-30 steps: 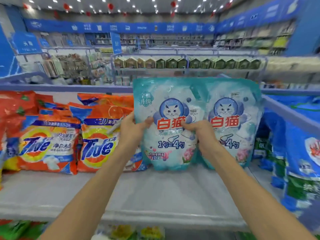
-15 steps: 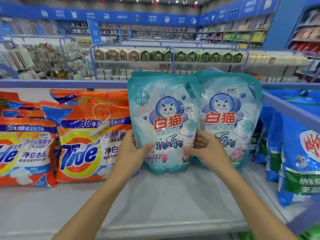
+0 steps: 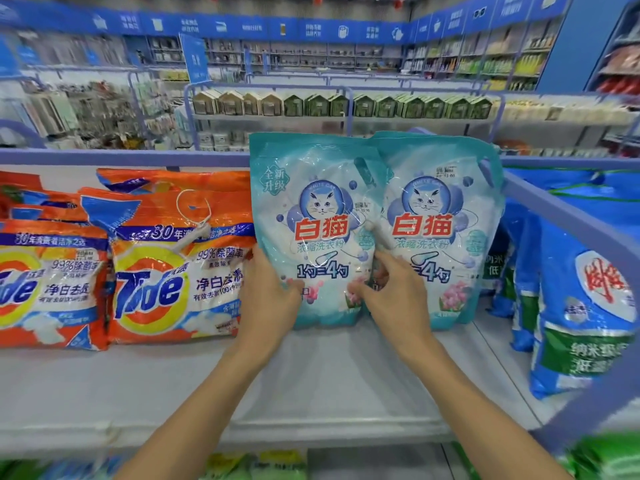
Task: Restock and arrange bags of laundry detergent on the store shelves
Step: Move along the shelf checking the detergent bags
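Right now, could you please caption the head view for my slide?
Left hand and right hand hold a teal detergent bag upright on the shelf.

Body in view: two hands plus forearms. Left hand (image 3: pixel 273 303) and right hand (image 3: pixel 398 303) are bare. Mostly the backs show, with knuckle ridges faintly visible. Fingers (image 3: pixel 391 261) are slender and bare; nails too small and blurred to judge. Just below the fingers, both wrists are bare. Left forearm (image 3: pixel 207 393) and right forearm (image 3: pixel 478 393) are bare right down to the frame edge, slim with a smooth outline, and look wider the farther they are from the fingers. Upper arms are out of frame, so clothing can't be told.
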{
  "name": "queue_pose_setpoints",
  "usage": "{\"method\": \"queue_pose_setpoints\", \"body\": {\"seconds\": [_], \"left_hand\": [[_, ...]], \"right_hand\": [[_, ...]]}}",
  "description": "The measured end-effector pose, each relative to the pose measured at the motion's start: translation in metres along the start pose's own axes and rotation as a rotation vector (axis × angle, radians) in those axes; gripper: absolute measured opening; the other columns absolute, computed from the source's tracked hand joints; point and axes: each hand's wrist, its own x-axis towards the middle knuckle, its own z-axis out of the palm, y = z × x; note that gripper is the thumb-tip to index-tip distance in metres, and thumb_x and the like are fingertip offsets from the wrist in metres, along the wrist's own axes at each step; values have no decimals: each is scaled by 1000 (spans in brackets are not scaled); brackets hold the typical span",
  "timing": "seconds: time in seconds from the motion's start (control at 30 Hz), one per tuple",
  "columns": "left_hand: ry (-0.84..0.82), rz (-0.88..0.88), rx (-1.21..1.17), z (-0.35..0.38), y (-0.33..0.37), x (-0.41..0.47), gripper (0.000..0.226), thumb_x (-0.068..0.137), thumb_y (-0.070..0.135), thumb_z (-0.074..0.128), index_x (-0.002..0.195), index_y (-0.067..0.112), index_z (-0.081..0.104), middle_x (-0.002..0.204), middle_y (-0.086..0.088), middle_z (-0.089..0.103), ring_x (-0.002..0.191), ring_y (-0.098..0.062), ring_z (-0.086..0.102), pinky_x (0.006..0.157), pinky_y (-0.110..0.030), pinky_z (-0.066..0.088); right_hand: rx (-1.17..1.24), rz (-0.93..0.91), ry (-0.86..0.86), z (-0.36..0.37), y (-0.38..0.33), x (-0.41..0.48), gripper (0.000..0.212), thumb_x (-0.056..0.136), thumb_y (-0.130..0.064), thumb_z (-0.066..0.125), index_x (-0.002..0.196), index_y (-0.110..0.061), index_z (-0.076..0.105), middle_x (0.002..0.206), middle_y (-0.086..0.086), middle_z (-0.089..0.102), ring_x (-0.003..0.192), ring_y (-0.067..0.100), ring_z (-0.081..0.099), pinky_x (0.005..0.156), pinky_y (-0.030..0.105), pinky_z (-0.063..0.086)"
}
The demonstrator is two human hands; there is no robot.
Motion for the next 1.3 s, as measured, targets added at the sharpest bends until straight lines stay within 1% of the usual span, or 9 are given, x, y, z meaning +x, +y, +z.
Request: {"method": "queue_pose_setpoints", "body": {"seconds": [0.1,0.13,0.23,0.3,0.4,0.53,0.67,1.0,1.3], "left_hand": [[8,18,40,4,4,-16,83,72,6,85,140,19,39,125,5,50,100,-3,48,79,-3,36],[8,20,66,6,3,-20,80,74,9,85,139,18,40,128,3,51,100,-2,48,77,-2,36],[-57,-26,186,12,-4,-32,86,73,19,87,142,11,38,140,-6,46,125,-22,53,97,-31,48],[-128,-60,267,16,-5,-44,103,76,25,86,157,11,23,159,-9,31,144,-27,37,111,-46,41],[-127,-34,306,16,-2,-57,100,85,26,79,161,12,17,168,-7,19,152,-22,24,121,-44,30],[-195,1,390,1,-2,-69,78,89,35,71,155,11,36,158,-8,40,145,-25,39,118,-37,35],[-225,27,478,-21,0,-98,64,96,34,65,151,9,43,153,-9,49,141,-25,44,115,-34,32],[-196,100,544,-79,4,-226,60,102,41,52,155,15,39,159,-6,40,151,-30,27,125,-41,21],[-398,184,542,-64,14,-325,53,98,41,60,141,11,57,142,-6,60,131,-26,55,108,-41,46]], "right_hand": [[41,3,-58,-3,2,-6,47,79,-28,82,123,-28,65,87,-11,65,76,10,60,72,30,47],[55,-6,-70,-2,3,-8,49,80,-27,80,126,-29,63,89,-11,66,77,9,60,73,30,48],[63,-44,-137,1,11,-11,61,82,-25,77,138,-29,53,111,-3,67,100,18,62,89,38,53],[18,-65,-208,1,18,-15,69,82,-22,76,144,-27,47,128,0,63,119,23,57,99,41,49],[-37,-115,-289,-3,30,-23,72,84,-24,74,149,-25,42,140,1,59,129,23,53,105,42,47],[-84,-137,-386,-17,28,-39,51,90,-24,69,138,-21,54,132,5,63,123,26,56,100,37,47],[-258,-180,-460,-39,21,-66,46,99,-28,54,144,-16,51,145,4,54,131,27,50,103,40,45],[-367,-222,-286,-84,11,-193,56,101,-49,52,144,-13,55,150,3,53,142,23,41,120,36,27],[-494,-27,-261,-164,44,-311,59,102,-55,49,145,-15,54,147,1,56,139,21,46,117,36,33]]}}
